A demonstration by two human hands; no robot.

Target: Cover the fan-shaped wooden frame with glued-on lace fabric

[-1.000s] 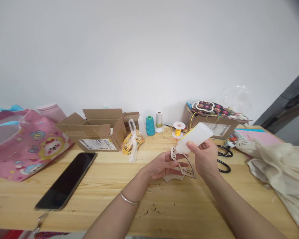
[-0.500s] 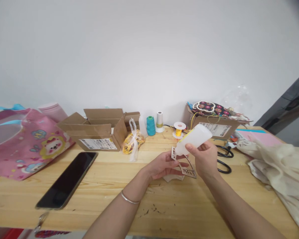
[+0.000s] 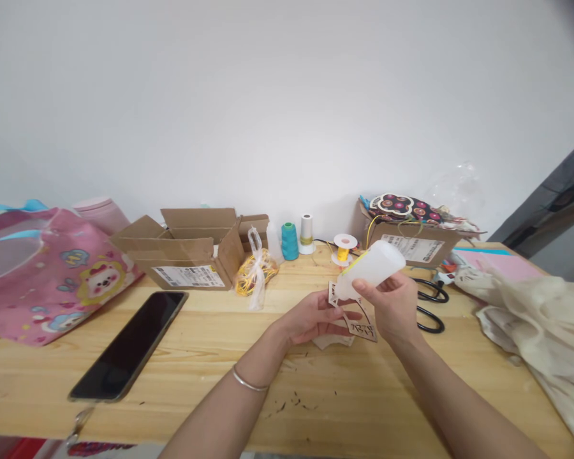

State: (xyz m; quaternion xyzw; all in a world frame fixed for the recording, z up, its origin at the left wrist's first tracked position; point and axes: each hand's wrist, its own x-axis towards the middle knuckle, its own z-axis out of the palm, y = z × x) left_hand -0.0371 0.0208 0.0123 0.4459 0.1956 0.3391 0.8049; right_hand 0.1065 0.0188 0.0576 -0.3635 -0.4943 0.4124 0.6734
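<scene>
My left hand [image 3: 313,319] is closed on a thin cut-out wooden piece [image 3: 362,328] with openwork lettering, held tilted above the table. In my right hand [image 3: 395,306] is a white translucent squeeze bottle [image 3: 373,264], tipped with its base up and its narrow end down at the piece's upper left part. The bottle's tip is hidden behind the piece and my fingers. Beneath my left hand a pale flat piece [image 3: 333,342] lies on the wooden table [image 3: 210,376].
A phone [image 3: 131,344] and pink bag [image 3: 57,274] lie left. Behind stand an open cardboard box [image 3: 186,255], bundled yellow cord [image 3: 257,274], a teal thread cone [image 3: 289,242] and a spool [image 3: 344,248]. Right are black-handled scissors [image 3: 430,319], a filled box [image 3: 418,245] and cream cloth [image 3: 530,319].
The bottle has tilted very slightly in my right hand, its base dipping a little to the left. My left hand and the wooden piece stay nearly still.
</scene>
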